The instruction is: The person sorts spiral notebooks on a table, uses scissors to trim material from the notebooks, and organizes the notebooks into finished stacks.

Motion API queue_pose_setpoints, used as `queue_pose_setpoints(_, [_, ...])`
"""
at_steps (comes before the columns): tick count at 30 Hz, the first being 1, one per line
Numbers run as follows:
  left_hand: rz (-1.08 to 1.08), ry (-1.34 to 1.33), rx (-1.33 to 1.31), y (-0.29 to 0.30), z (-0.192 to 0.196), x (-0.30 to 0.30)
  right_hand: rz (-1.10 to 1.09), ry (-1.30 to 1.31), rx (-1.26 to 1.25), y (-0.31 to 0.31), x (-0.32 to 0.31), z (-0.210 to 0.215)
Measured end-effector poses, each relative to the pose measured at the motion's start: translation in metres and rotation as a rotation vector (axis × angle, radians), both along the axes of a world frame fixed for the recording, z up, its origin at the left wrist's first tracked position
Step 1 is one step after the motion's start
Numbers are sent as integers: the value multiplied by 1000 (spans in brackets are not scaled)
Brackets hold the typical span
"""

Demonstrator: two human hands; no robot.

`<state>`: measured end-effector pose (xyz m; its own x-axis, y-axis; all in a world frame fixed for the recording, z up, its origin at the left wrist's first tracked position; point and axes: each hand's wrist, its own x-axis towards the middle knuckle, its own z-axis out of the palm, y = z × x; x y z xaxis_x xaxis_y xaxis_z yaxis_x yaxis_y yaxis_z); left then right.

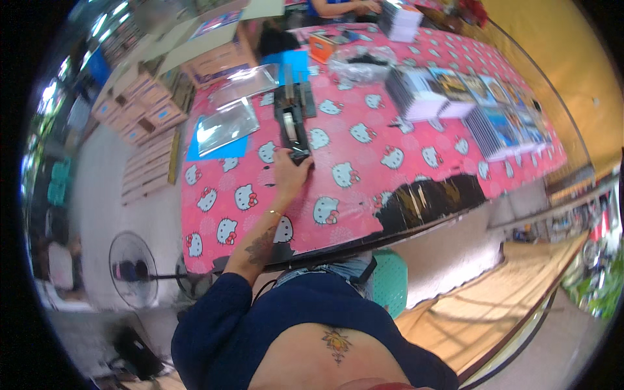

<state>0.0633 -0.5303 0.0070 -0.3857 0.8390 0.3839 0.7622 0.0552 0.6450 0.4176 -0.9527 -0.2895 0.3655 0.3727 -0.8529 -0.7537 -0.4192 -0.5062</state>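
My left hand (pixel 292 173) reaches forward over the table and closes round the near end of a long black tool (pixel 290 120). The tool has a pale strip along its middle, and its exact kind is not clear. Flat dark metal pieces (pixel 305 97) lie beside its far end. To its left are clear plastic sleeves (pixel 229 125), partly over a blue sheet (pixel 201 146). A second blue sheet (pixel 296 62) lies behind. My right hand is out of view.
The table's pink patterned cover (pixel 364 169) is torn at the front edge. Stacks of books (pixel 416 94) stand right; a crumpled plastic bag (pixel 357 68) and an orange box (pixel 322 47) lie farther back. Cardboard boxes (pixel 221 62) stand left, a fan (pixel 133 270) lower left. Another person's hands (pixel 367 6) are opposite.
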Motion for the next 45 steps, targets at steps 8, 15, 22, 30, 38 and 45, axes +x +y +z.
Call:
queue_pose_setpoints(8, [-297,60,-31,-33,-57,-38,-487,-230,-123,44,59,5])
queue_pose_setpoints(15, [-303,124,-78,-40,-48,-27,-851,375,59,76,-21,-34])
queue_pose_setpoints(22, [-302,259,-55,-30,-56,-21,-951,241,192,157,4,-20])
queue_pose_setpoints(30, [-290,263,-94,-38,-48,-22,-688,307,304,208,19,0])
queue_pose_setpoints(38, [-262,178,-131,-41,-50,-22,-400,394,165,181,25,-21])
queue_pose_setpoints(45, [-273,92,-108,-43,-37,-20,-415,544,-141,182,58,-52])
